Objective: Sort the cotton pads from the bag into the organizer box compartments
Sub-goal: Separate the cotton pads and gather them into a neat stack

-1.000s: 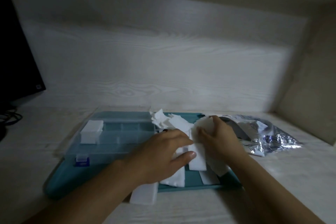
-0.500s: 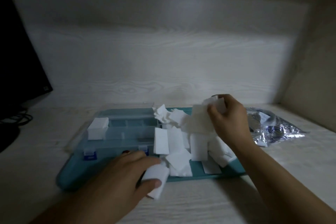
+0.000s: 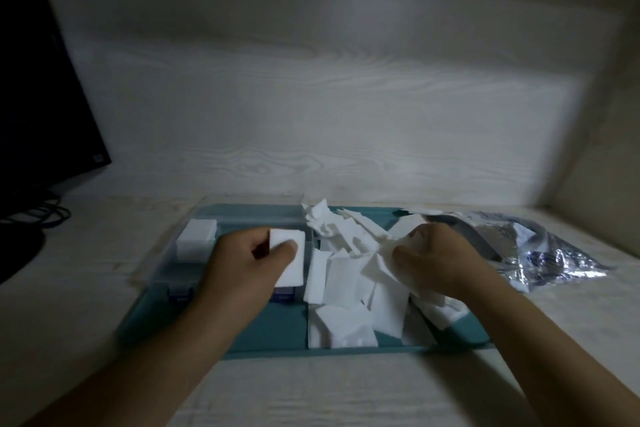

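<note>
Left hand [image 3: 242, 263] moved from near tray edge, now holds stack [image 3: 289, 258] over box [image 3: 194, 274]. Right hand [image 3: 436, 263] came down, grips loose pads [image 3: 346, 281]. Bag [image 3: 540, 250] far right. Stack ready to drop.

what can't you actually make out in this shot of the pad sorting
Head view only:
- Organizer box compartments beneath the left hand: hidden by the hand and its stack of pads.
- Number of pads gripped by the right hand: fingers cover them.
- Print on the foil bag: blurred, dim.
- Loose pad pile count: overlapping.
</note>
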Motion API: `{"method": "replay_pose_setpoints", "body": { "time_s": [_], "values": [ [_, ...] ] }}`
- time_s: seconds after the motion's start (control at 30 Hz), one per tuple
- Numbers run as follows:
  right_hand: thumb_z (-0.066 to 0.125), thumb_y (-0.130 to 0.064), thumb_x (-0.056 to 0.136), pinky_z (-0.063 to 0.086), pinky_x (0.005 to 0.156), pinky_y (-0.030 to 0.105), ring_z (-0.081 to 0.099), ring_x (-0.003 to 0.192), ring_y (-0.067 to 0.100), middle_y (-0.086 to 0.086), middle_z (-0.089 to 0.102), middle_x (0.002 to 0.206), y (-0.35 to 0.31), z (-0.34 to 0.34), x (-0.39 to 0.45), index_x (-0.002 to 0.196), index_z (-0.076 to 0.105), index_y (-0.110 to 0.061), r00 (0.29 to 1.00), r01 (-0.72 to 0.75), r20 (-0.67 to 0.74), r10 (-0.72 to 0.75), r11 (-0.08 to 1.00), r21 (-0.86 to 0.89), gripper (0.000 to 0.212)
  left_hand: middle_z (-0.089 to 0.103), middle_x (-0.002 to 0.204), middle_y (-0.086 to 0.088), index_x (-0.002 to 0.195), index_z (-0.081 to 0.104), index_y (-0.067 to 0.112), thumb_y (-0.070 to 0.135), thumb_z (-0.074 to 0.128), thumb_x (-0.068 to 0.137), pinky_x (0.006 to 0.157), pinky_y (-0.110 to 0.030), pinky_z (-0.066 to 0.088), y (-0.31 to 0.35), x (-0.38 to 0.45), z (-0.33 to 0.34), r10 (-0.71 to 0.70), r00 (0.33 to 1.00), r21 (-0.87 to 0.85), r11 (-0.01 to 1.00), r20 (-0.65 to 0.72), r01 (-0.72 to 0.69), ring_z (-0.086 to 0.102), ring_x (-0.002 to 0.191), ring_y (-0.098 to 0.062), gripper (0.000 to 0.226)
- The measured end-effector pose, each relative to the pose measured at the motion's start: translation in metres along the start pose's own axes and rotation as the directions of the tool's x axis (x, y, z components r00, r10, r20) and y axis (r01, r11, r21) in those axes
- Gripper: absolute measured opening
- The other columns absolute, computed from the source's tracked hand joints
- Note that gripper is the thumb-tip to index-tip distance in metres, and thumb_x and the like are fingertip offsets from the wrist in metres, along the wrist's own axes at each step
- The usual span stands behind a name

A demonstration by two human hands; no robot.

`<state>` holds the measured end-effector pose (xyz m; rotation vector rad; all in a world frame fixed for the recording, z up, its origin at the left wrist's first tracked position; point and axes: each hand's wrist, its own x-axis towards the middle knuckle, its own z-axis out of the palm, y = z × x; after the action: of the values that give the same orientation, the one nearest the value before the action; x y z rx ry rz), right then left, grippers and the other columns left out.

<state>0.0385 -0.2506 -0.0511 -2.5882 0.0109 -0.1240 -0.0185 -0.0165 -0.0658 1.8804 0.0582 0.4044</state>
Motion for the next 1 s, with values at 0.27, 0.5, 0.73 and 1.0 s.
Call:
{"method": "replay_pose_setpoints", "body": {
  "time_s": [0.27, 0.5, 0.73, 1.0],
  "values": [
    [0.063, -0.045, 0.086, 0.047, 0.089, 0.035, 0.057, 0.112, 0.027, 0.006, 0.059, 0.126, 0.006, 0.004, 0.006, 0.142, 0.041, -0.019, 0.981, 0.032, -0.185, -0.059, 0.989, -0.147, 0.065, 0.074, 0.083, -0.008, 0.089, 0.061, 0.009, 0.009, 0.055, 0.095, 0.040, -0.019, 0.036, -0.005, -0.010, -0.009, -0.021, 0.999, -0.191, 0.981, -0.033, 0.014, 0.053, 0.054, -0.013, 0.008],
    [0.058, -0.040, 0.091, 0.042, 0.078, 0.029, 0.062, 0.106, 0.029, 0.006, 0.070, 0.111, 0.025, -0.005, 0.019, 0.118, 0.064, -0.015, 0.965, -0.068, -0.264, 0.005, 0.971, -0.230, 0.037, 0.075, 0.079, -0.010, 0.102, 0.060, 0.008, 0.004, 0.053, 0.094, 0.042, -0.025, 0.032, -0.006, -0.010, -0.011, -0.173, 0.978, -0.433, 0.878, 0.113, 0.206, 0.047, 0.049, -0.015, 0.011],
    [0.063, -0.024, 0.090, 0.041, 0.062, 0.018, 0.057, 0.072, 0.001, -0.007, 0.067, 0.089, -0.009, -0.002, -0.009, 0.105, 0.068, -0.026, 0.770, 0.478, -0.485, -0.415, 0.878, 0.007, 0.015, 0.068, 0.076, -0.016, 0.112, 0.067, 0.016, 0.005, 0.046, 0.098, 0.043, -0.028, 0.045, -0.001, -0.015, -0.003, -0.227, 0.929, -0.631, 0.684, 0.293, 0.366, 0.060, 0.053, -0.023, 0.028],
    [0.064, -0.021, 0.084, 0.032, 0.100, 0.016, 0.039, 0.117, 0.007, -0.013, 0.057, 0.123, -0.029, 0.057, -0.028, 0.133, 0.056, -0.023, 0.663, 0.740, -0.046, -0.747, 0.663, -0.112, 0.050, 0.067, 0.072, -0.014, 0.109, 0.067, 0.012, 0.043, 0.034, 0.102, 0.041, -0.024, 0.033, -0.001, -0.010, -0.001, -0.264, 0.897, -0.660, 0.610, 0.354, 0.439, 0.049, 0.049, -0.019, 0.046]
  ]
}}
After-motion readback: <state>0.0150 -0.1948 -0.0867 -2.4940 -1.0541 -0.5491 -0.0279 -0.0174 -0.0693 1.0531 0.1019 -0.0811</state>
